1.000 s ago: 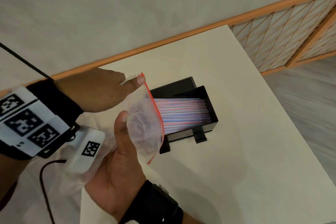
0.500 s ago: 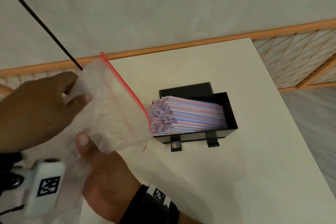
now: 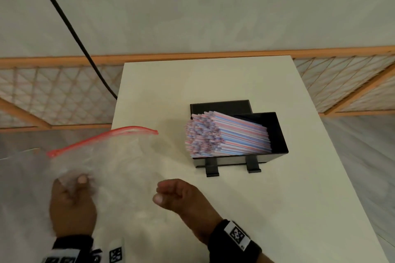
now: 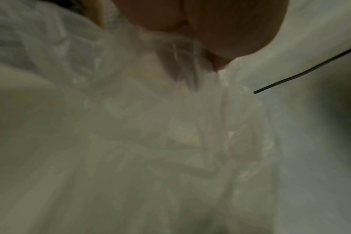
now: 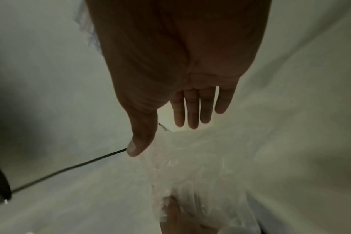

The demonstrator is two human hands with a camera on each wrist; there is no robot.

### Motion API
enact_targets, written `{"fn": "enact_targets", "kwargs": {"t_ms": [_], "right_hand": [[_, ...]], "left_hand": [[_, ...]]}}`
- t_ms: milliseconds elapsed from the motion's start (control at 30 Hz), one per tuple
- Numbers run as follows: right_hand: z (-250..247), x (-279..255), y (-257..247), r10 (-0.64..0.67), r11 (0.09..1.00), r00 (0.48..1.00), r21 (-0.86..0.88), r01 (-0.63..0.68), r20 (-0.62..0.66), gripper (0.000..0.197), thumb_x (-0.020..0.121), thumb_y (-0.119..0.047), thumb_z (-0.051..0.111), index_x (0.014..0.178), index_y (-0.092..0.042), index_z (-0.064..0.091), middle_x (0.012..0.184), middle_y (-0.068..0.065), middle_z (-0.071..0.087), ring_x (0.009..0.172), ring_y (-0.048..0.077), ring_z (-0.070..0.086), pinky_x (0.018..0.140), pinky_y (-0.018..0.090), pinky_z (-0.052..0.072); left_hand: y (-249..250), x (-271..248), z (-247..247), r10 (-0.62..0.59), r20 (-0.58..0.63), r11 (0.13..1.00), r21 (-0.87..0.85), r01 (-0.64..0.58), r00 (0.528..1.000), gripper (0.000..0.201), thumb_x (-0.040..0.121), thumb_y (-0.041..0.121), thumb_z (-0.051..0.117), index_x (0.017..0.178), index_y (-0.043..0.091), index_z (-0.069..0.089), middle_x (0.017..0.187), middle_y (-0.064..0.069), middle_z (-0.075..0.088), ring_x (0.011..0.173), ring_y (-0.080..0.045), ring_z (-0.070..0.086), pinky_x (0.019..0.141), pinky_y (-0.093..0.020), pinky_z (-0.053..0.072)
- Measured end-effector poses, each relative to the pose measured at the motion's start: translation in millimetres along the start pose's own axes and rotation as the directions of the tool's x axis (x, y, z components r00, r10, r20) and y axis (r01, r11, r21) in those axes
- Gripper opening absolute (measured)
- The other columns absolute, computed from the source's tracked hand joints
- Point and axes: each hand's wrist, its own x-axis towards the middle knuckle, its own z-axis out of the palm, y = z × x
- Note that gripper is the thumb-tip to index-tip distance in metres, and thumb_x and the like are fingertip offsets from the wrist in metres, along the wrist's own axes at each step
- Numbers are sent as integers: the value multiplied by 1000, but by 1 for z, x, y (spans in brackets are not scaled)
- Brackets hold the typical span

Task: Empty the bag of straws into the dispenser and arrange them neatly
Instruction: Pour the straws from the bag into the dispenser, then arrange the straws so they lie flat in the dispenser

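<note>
A black dispenser [image 3: 277, 134] stands open on the white table [image 3: 277, 209]. Pink, blue and white straws [image 3: 226, 136] lie in it as one bundle, slanted, their left ends poking over its left rim. The clear zip bag [image 3: 119, 166] with a red seal looks empty and hangs to the left of the dispenser. My left hand [image 3: 72, 198] pinches its lower part, thumb on the plastic. The left wrist view shows my left hand [image 4: 210, 23] above crumpled bag [image 4: 150, 126] film. My right hand [image 3: 173, 193] hovers beside the bag, holding nothing. In the right wrist view my right hand [image 5: 180, 79] has straight fingers above the bag [image 5: 190, 166].
The dispenser's black lid [image 3: 220, 107] stands open behind the box. A black cable [image 3: 70, 25] hangs down at the left past the table's left edge. Orange wooden lattice panels [image 3: 53, 92] run behind and beside the table. Bare tabletop lies in front of the dispenser.
The bag has swung down and left, away from the dispenser. My right hand has let go of it; only my left hand holds it. The straws stay in the box.
</note>
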Motion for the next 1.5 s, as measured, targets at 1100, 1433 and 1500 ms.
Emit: {"fn": "enact_targets", "kwargs": {"t_ms": [1100, 1433, 1500], "right_hand": [[-194, -19, -121, -652, 642, 748, -614, 459, -123, 18, 104, -33, 59, 100, -21, 72, 103, -5, 74, 97, 10, 68, 83, 16, 50], [-197, 18, -121, -597, 329, 789, -852, 408, 147, 73, 94, -63, 56, 148, -15, 50, 146, 4, 55, 131, 21, 53, 111, 43, 46], [-198, 18, -120, -584, 297, 796, -870, 394, 161, 85, 87, -74, 54, 151, -19, 46, 148, 2, 53, 133, 22, 50, 114, 45, 41]], "left_hand": [[178, -65, 167, -46, 315, 995, -75, 73, 948, 44, 102, 46, 41, 137, 24, 54, 137, 6, 57, 126, -13, 53, 105, -25, 39], [189, -57, 186, 19, 487, 998, -62, 13, 873, 44, 103, 48, 38, 132, 23, 61, 124, 9, 64, 114, -10, 59, 102, -26, 45], [188, -59, 186, 63, 482, 998, -51, -43, 874, 42, 103, 47, 39, 129, 23, 62, 123, 9, 66, 111, -7, 59, 94, -16, 43]]}}
